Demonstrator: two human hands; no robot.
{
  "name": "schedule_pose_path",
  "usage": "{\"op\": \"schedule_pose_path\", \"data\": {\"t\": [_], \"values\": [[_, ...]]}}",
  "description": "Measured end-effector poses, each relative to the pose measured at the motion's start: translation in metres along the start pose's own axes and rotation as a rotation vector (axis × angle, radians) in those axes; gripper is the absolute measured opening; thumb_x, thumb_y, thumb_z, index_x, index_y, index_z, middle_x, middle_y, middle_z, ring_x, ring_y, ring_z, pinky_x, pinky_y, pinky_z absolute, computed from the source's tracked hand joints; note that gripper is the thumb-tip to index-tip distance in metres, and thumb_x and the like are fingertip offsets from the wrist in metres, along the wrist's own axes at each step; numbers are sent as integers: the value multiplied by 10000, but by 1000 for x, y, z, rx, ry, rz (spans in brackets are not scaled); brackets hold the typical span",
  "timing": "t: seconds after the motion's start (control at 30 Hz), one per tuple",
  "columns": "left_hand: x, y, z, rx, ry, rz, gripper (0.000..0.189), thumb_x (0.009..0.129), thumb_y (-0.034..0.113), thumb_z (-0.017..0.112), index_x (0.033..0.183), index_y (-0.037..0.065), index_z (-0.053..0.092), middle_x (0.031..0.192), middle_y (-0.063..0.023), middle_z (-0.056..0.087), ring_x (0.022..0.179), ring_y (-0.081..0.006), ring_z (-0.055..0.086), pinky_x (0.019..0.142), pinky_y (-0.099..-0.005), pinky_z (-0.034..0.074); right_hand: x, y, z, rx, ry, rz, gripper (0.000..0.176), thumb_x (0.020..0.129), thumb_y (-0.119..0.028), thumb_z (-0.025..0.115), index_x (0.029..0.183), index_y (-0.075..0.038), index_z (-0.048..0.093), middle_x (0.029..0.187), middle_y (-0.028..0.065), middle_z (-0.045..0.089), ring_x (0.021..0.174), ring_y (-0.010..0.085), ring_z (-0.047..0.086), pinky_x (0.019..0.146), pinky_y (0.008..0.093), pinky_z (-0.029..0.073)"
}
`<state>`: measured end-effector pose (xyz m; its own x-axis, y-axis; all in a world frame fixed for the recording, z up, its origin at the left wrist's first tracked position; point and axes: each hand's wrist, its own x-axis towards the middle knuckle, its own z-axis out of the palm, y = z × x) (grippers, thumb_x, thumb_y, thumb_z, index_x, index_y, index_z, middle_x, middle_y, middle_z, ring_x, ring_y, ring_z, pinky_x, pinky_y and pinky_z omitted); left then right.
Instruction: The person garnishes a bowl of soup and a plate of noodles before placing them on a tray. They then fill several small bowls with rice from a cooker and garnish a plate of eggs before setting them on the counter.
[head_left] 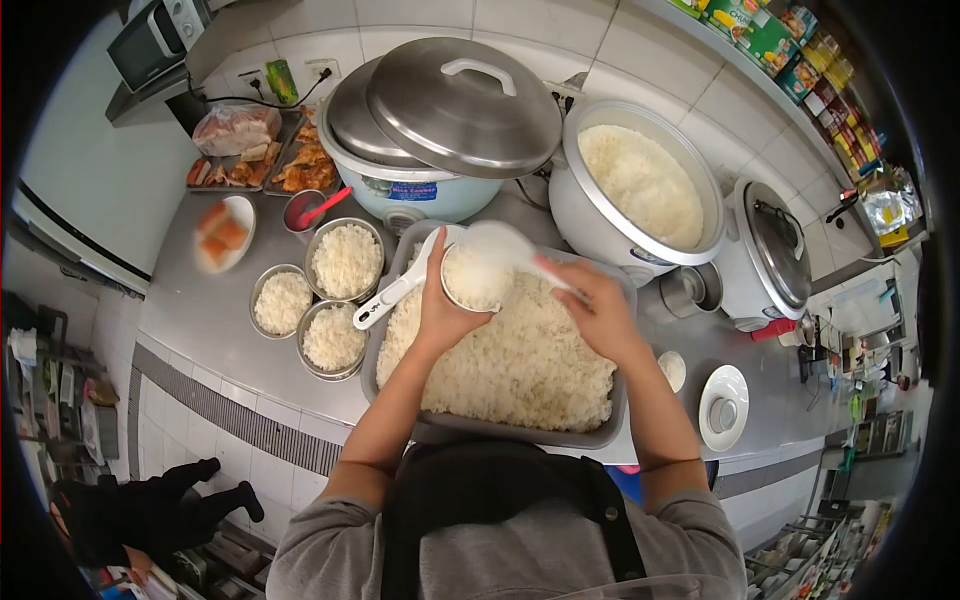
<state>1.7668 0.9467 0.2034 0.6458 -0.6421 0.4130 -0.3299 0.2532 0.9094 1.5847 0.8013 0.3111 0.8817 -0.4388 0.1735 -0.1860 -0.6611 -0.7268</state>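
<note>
Over a grey tray [372, 352] heaped with cooked rice [520, 370], my left hand [440, 312] is wrapped round a small white bowl [452, 295] filled with rice. My right hand [598, 305] grips a pale rice paddle [500, 246], blurred by motion, its blade over the bowl's rice. Another white rice paddle [385, 300] rests across the tray's left edge, partly hidden behind my left hand. Left of the tray stand three round metal bowls of rice [345, 258].
Behind are a lidded rice cooker [430, 198], an open cooker [652, 248] with rice, and a smaller lidded cooker [770, 265]. Trays of meat [300, 165] and a blurred white dish [228, 240] sit left; a white plate [724, 408] sits right. Another person [150, 510] is at lower left.
</note>
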Motion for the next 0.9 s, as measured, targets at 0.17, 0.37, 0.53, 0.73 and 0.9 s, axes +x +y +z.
{"op": "schedule_pose_path", "data": {"t": [0.17, 0.37, 0.53, 0.73, 0.9], "values": [[-7, -7, 6, -184, 66, -31, 1385, 542, -39, 888, 1630, 125, 47, 1409, -147, 473, 1279, -292, 550, 1086, -425, 488, -19, 36, 38, 210, 78, 140, 465, 988, -71, 598, 1448, -134, 569, 972, 168, 577, 816, 346, 596, 777, 426, 490], [-9, 3, 9, -190, 52, -58, 1330, 568, -41, 896, 1614, 104, 86, 1421, -162, 456, 1285, -294, 545, 1073, -420, 502, -33, -1, 45, 27, 245, 38, 483, 992, -40, 563, 1470, -94, 524, 1040, 186, 613, 823, 318, 617, 763, 420, 496], [-13, -1, 18, -167, 205, -72, 1254, 578, -15, 922, 1584, 70, 178, 1440, -182, 460, 1310, -291, 529, 1095, -410, 480, -40, -2, 59, 436, 79, 467, 490, 1008, -21, 531, 1493, -77, 481, 1288, 209, 613, 1019, 308, 644, 901, 344, 505], [-14, -14, 15, -50, 228, -80, 1177, 587, 22, 928, 1543, 46, 241, 1392, -189, 499, 1266, -290, 559, 1062, -401, 490, -42, -10, 72, 423, 137, 184, 531, 1005, 1, 542, 1519, -102, 458, 1363, 164, 573, 1105, 241, 610, 940, 311, 490], [-7, -24, -14, -144, 63, -235, 1032, 574, 88, 952, 1454, 13, 417, 1320, -160, 594, 1228, -258, 592, 1044, -375, 495, -31, -1, 7, -99, 146, -298, 534, 913, 32, 617, 1411, -160, 619, 1089, 110, 634, 926, 263, 630, 827, 344, 474]]}}
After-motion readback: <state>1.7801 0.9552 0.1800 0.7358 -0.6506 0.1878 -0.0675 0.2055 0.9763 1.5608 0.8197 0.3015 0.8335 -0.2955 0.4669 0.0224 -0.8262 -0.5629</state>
